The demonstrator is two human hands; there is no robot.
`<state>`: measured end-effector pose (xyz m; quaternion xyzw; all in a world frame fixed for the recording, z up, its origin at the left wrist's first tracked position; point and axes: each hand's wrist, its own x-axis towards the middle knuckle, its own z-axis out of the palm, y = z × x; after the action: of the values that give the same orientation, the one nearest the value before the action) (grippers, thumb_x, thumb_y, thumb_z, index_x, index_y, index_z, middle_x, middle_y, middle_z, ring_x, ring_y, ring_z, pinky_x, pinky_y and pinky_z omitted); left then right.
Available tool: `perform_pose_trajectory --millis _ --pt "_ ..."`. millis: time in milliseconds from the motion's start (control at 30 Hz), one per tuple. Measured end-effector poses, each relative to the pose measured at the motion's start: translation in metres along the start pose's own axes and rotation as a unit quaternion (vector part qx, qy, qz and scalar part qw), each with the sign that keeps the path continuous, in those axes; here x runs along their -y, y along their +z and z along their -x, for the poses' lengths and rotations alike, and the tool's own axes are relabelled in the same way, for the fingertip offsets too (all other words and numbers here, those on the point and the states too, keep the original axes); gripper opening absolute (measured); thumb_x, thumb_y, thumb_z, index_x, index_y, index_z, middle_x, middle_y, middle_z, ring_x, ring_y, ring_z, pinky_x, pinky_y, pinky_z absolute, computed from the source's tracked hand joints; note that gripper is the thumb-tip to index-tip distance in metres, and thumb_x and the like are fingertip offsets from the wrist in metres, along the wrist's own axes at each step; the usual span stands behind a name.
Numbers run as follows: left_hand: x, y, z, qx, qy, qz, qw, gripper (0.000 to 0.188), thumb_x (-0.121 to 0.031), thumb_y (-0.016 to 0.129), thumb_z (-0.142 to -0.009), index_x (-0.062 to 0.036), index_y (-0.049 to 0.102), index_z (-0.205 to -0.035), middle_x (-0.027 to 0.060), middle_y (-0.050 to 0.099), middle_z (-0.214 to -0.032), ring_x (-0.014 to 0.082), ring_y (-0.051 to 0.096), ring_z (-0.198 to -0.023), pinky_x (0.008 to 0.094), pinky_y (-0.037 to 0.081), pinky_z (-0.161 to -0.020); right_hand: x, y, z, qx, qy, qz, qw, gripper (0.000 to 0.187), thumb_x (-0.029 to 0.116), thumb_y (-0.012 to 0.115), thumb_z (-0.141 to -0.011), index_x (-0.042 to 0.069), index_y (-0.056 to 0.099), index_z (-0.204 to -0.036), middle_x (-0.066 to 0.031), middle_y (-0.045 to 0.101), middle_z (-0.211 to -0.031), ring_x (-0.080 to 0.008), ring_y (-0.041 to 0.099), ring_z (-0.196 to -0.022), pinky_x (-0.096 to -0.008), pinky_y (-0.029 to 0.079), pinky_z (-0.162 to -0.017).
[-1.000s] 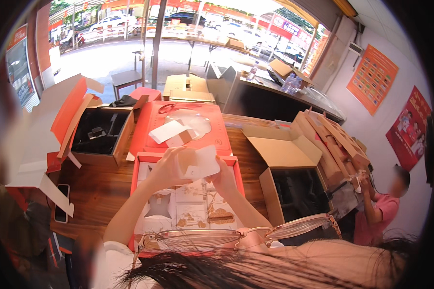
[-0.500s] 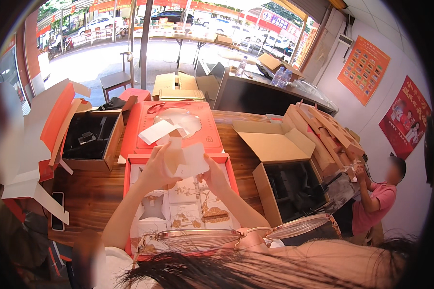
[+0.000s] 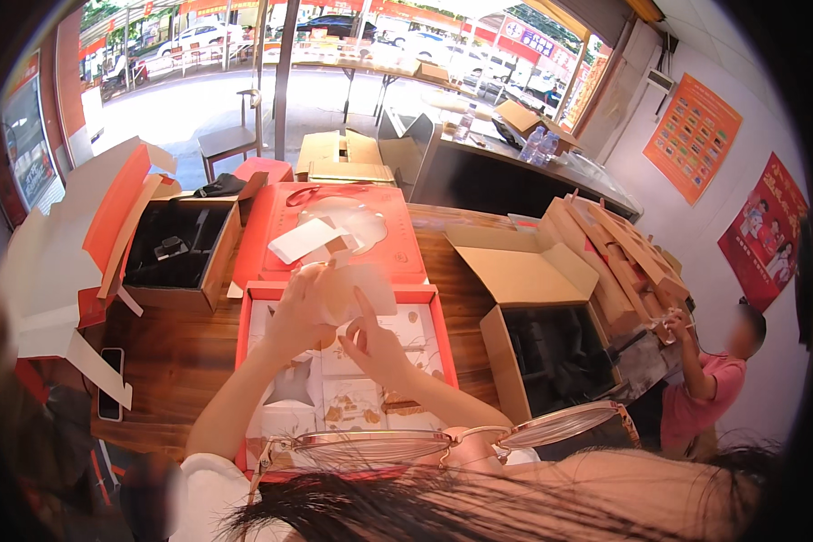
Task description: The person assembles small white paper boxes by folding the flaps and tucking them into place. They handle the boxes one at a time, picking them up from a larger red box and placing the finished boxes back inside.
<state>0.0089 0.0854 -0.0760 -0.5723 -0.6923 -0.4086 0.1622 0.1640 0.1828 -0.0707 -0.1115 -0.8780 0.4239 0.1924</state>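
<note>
My left hand (image 3: 296, 312) is closed around a small white paper box (image 3: 368, 287), held above an open red gift box (image 3: 440, 334). The white box is slightly blurred, with a pale yellowish patch near the left fingers. My right hand (image 3: 370, 348) has its index finger stretched up against the front of the white box, the other fingers loosely bent and holding nothing. Below them, several white boxes with gold drawings (image 3: 350, 404) fill the red gift box, beside a star-shaped recess at its left. Behind lies a large red lid (image 3: 271, 212) with a white folded carton (image 3: 305, 238) on it.
Open cardboard boxes with black lining stand left (image 3: 210, 285) and right (image 3: 506, 361) on the wooden table (image 3: 185, 352). A phone (image 3: 111, 384) lies at the left edge, near a large unfolded carton (image 3: 54, 262). At right, a person in a pink shirt (image 3: 696, 402) stands by stacked cartons (image 3: 605, 262).
My right hand has let go of the white box's right side and moved left, its index finger now against the front. My left hand still holds the box. The view has shifted slightly.
</note>
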Motion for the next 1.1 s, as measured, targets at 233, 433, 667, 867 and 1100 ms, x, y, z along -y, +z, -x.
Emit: perform_pose_trajectory --millis 233,433,667,867,1100 --pt "-0.001 -0.002 -0.002 -0.039 0.014 -0.04 0.998 0.085 -0.011 0.073 -0.065 -0.0059 0.032 -0.139 0.0168 0.042 -0.121 0.0346 0.045 -0.113 0.0439 0.04 -0.098 -0.015 -0.005 -0.008 0.019 -0.006 0.017 1.0 0.061 0.012 0.059 -0.086 0.012 0.029 -0.14 -0.0041 0.058 -0.072 -0.0156 0.055 -0.053 -0.0291 0.044 -0.052" --pt "0.0 -0.011 -0.007 -0.12 -0.127 0.091 0.98 0.104 -0.003 0.079 -0.053 -0.0076 0.025 -0.142 0.0166 0.039 -0.124 0.0347 0.042 -0.116 0.042 0.04 -0.097 -0.001 -0.007 -0.003 0.106 -0.027 0.046 0.993 0.077 0.016 0.057 -0.088 0.015 0.009 -0.148 -0.0054 0.059 -0.072 -0.0191 0.055 -0.052 -0.0328 0.044 -0.053" --pt "0.008 -0.006 -0.005 -0.133 -0.138 0.115 0.975 0.108 0.0 0.078 -0.053 -0.009 0.021 -0.144 0.015 0.039 -0.125 0.0323 0.041 -0.119 0.0407 0.039 -0.097 -0.005 -0.002 -0.004 0.121 -0.04 0.058 0.99 0.084 0.018 0.057 -0.088 0.016 -0.002 -0.148 -0.0069 0.06 -0.074 -0.0219 0.055 -0.053 -0.0345 0.045 -0.055" --pt "0.009 -0.007 -0.005 -0.112 -0.141 0.121 0.976 0.108 -0.005 0.079 -0.054 -0.0038 0.019 -0.143 0.0186 0.038 -0.125 0.036 0.039 -0.117 0.0437 0.037 -0.1 -0.005 -0.005 -0.004 0.096 -0.052 0.007 0.994 0.079 0.013 0.057 -0.088 0.015 0.006 -0.148 -0.0055 0.059 -0.071 -0.0159 0.053 -0.052 -0.0297 0.043 -0.053" --pt "0.021 -0.004 -0.005 -0.177 -0.194 0.278 0.924 0.095 -0.009 0.076 -0.069 -0.01 0.018 -0.144 0.0137 0.037 -0.131 0.0268 0.042 -0.121 0.0414 0.041 -0.098 -0.027 -0.012 -0.008 -0.046 -0.043 -0.157 0.986 0.044 0.011 0.053 -0.091 0.006 0.037 -0.132 -0.0046 0.058 -0.069 -0.0082 0.051 -0.056 -0.0226 0.04 -0.05"
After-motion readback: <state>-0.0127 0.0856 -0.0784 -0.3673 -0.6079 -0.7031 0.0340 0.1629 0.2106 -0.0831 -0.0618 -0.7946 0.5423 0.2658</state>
